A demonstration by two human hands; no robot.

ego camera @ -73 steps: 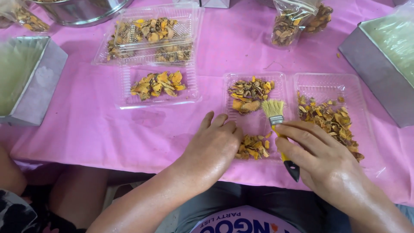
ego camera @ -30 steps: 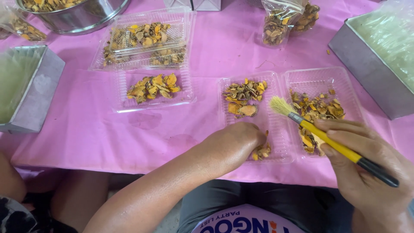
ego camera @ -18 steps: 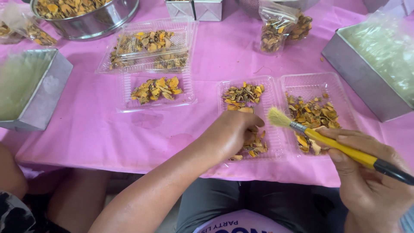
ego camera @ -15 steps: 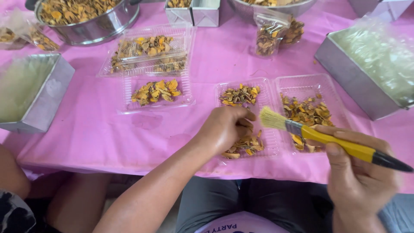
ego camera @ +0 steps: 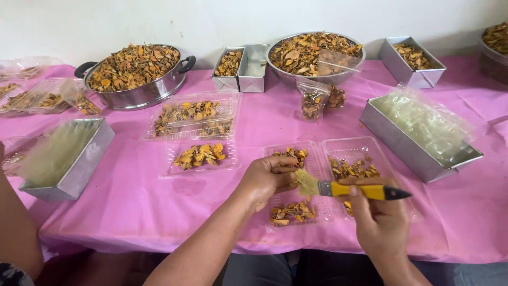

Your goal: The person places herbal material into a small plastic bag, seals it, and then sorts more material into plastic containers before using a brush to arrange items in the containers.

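My left hand (ego camera: 267,180) is closed on a piece of dried orange root held over a clear plastic tray (ego camera: 288,185) of such pieces. My right hand (ego camera: 378,217) grips a small brush with a yellow handle (ego camera: 352,189). The brush lies level, and its pale bristles touch the piece in my left hand. Beside it on the right lies a second clear tray (ego camera: 354,164) with more pieces.
On the pink tablecloth (ego camera: 132,206) stand more clear trays (ego camera: 198,135), a steel pot (ego camera: 135,77) and a steel bowl (ego camera: 312,55) full of pieces, several steel boxes (ego camera: 418,137) holding plastic bags, and small filled bags (ego camera: 315,100). Another person's arm (ego camera: 16,222) is at the left.
The view has risen and now takes in the far side of the table. My left hand lifted a piece out of the tray, and the brush swung level against it.
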